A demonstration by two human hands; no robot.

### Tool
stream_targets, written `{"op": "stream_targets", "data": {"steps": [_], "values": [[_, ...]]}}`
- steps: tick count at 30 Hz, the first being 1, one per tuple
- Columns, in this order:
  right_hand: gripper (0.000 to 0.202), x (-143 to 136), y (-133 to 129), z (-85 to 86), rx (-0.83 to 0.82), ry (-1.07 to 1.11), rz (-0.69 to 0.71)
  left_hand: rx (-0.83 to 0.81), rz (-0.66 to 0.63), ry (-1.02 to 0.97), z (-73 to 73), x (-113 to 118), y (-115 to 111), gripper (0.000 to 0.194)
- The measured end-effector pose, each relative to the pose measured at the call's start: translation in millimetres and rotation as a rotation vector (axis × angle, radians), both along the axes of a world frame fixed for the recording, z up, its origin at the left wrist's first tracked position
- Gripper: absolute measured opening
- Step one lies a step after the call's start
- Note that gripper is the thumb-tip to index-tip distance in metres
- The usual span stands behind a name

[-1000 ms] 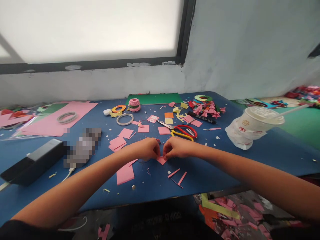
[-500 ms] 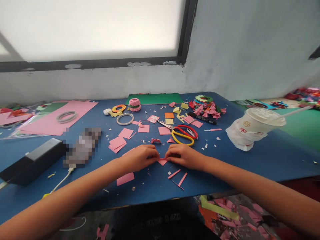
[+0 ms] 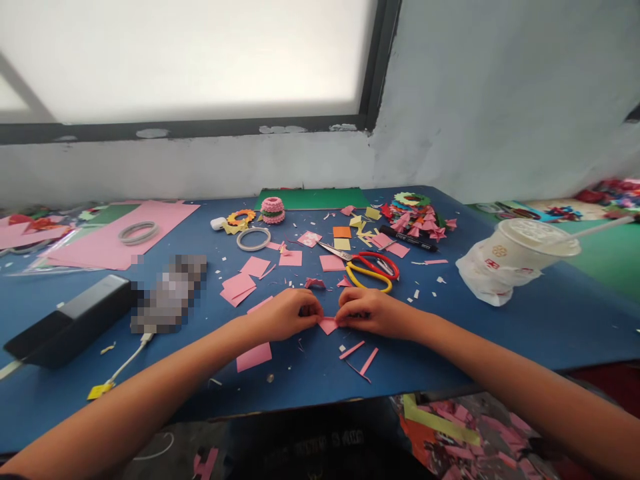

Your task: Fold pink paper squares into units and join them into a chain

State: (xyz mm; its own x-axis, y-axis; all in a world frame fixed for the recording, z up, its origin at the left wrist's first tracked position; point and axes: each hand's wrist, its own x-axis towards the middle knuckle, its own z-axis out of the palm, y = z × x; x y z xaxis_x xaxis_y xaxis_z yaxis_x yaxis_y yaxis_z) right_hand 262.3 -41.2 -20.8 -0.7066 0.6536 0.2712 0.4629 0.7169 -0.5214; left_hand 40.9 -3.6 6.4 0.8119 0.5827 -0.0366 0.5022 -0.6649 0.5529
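Between my two hands, just above the blue table, is a small piece of folded pink paper [image 3: 329, 325], its lower edge coming to a point. My left hand [image 3: 294, 313] pinches its left end with thumb and fingertips. The right end is pinched by my right hand [image 3: 373, 312]. Beyond the right hand lie scissors [image 3: 371, 272] with one red and one yellow handle loop. Thin pink paper strips [image 3: 369, 361] lie on the near side, and a folded pink piece [image 3: 315, 283] rests just past my fingers. My fingers hide part of the paper's ends.
Pink paper squares [image 3: 237, 288] are scattered around. A lidded cup [image 3: 520, 253] with a straw stands right. Folded pink pieces [image 3: 427, 220] and a black marker [image 3: 407, 238] lie behind. At left are a black box [image 3: 70, 323], a blurred-out object [image 3: 170, 293] and large pink sheets [image 3: 125, 233].
The whole view has shifted slightly. Both hands keep their pinch on the pink paper, with hardly any visible movement relative to the table.
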Motion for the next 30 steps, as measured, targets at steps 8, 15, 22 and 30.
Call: {"op": "stream_targets", "data": {"steps": [8,15,22,30], "values": [[0.008,-10,-4,12.8,-0.111,-0.103,-0.067,-0.035,-0.021,-0.001,-1.2,0,3,0.013],[0.006,-21,-9,16.5,-0.135,-0.134,-0.171,-0.027,-0.010,0.010,-0.7,1,2,0.013],[0.003,-21,-10,11.1,-0.224,-0.046,-0.268,-0.008,-0.005,0.011,-1.1,1,1,0.012],[0.004,-22,-5,12.8,-0.318,-0.050,-0.314,0.064,-0.051,0.003,-3.2,-1,-1,0.011]]}}
